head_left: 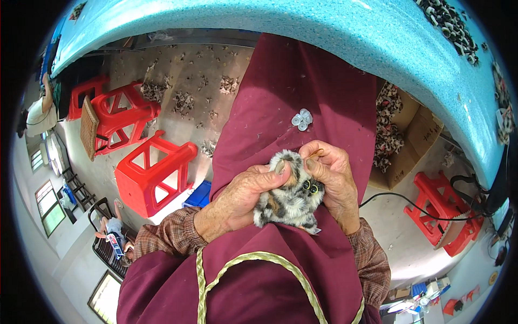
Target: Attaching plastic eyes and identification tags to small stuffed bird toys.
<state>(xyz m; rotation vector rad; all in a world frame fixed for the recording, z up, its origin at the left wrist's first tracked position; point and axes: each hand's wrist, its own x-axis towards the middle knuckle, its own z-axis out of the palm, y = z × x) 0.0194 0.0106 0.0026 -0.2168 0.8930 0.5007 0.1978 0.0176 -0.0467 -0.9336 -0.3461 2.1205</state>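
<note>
- Looking down in the head view, I see the furry toy (pixel 288 202) in the person's lap, mottled white, grey and brown, held between both hands above a maroon apron (pixel 237 264).
- The left hand (pixel 234 197) grasps one side, its thumb pressed into the fur; its other fingers are mostly hidden behind.
- The right hand (pixel 337 178) grasps the opposite side, thumb and forefinger pinching near the upper edge, where something thin and brownish shows, too small to make out.
- Two glossy ringed eyes (pixel 311 187) sit beside the right hand.
- I'd judge the toy light, soft and easily squashed, the pile giving grip rather than slipping; the eyes look hard and smooth, a poor place to hold.
- Best hold, to my mind: the plump sides, thumbs in front, fingers behind.
- Small clear plastic discs (pixel 302 120) lie beyond it on the maroon cloth, near the turquoise table (pixel 324 27).
</note>
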